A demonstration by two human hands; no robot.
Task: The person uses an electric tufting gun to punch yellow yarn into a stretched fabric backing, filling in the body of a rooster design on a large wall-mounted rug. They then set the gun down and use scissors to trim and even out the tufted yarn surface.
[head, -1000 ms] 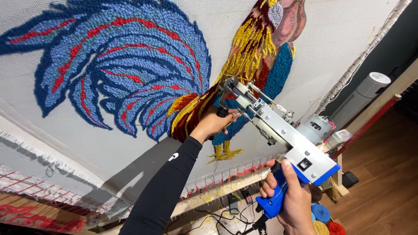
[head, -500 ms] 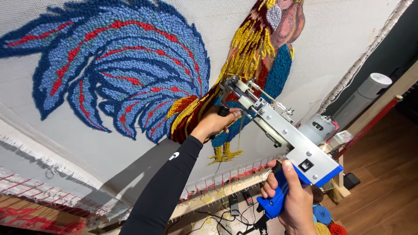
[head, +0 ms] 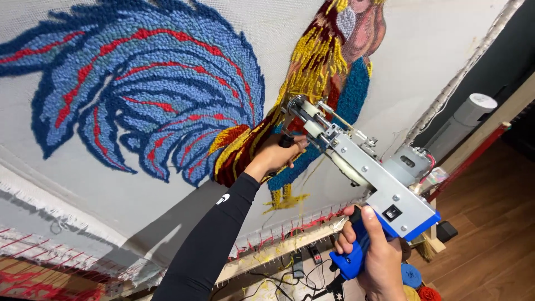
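Observation:
A grey metal tufting gun [head: 368, 173] with a blue grip points its nose at a stretched white cloth [head: 234, 33]. The cloth bears a tufted rooster [head: 312, 83] in yellow, red and teal, with a big blue and red tail [head: 139, 95]. My left hand [head: 276, 156], in a black sleeve, is closed round the gun's black front handle against the cloth. My right hand [head: 373, 251] grips the blue rear handle low on the right. The gun's tip touches the rooster's body near its belly.
A wooden frame bar [head: 278, 251] with red-threaded gripper strips runs under the cloth. Cables and a power strip [head: 298, 265] lie on the floor below. Yarn balls [head: 415, 281] sit at the bottom right, a grey cylinder [head: 465, 120] stands by the frame on the wooden floor.
The gun and both hands have stayed nearly in place, drifting slightly along the rooster's body; the view has shifted a little.

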